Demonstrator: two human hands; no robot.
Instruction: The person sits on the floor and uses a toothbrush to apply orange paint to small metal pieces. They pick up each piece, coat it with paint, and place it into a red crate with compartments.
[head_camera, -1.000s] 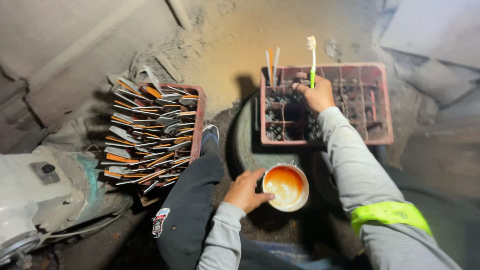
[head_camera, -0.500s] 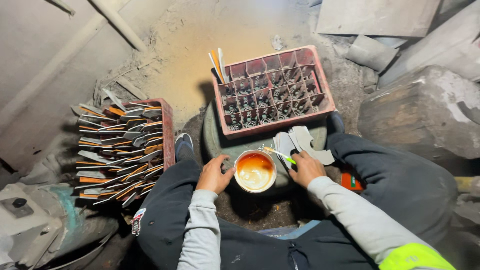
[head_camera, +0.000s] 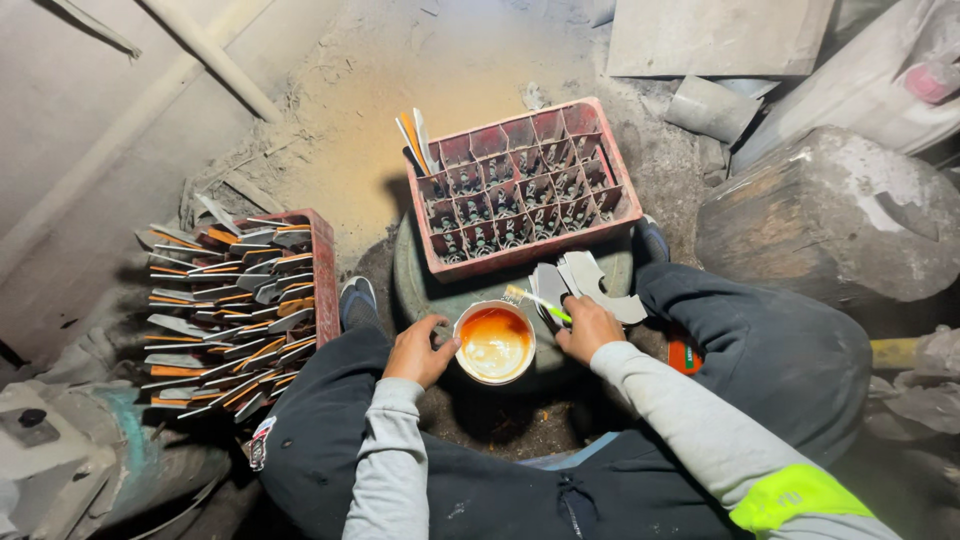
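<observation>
My left hand (head_camera: 420, 350) rests against the left side of a small white tin (head_camera: 494, 342) filled with orange paint. My right hand (head_camera: 588, 328) holds a green-handled brush (head_camera: 535, 299), bristles pointing up-left over the tin's rim. Just beyond that hand lie a few flat grey metal blades (head_camera: 580, 282). Behind them a red compartment crate (head_camera: 528, 186) sits on a round dark base, with a few painted pieces (head_camera: 414, 143) standing in its far left corner.
A second red crate (head_camera: 240, 305) at the left is packed with several metal pieces with orange ends. A big grey block (head_camera: 835, 215) stands at the right. Pipes and slabs lie on the dusty floor beyond. My dark-trousered legs flank the tin.
My right hand came back from the far crate with the brush, down to the tin's right side. My left hand stayed at the tin. The view shifted so the crates sit further left.
</observation>
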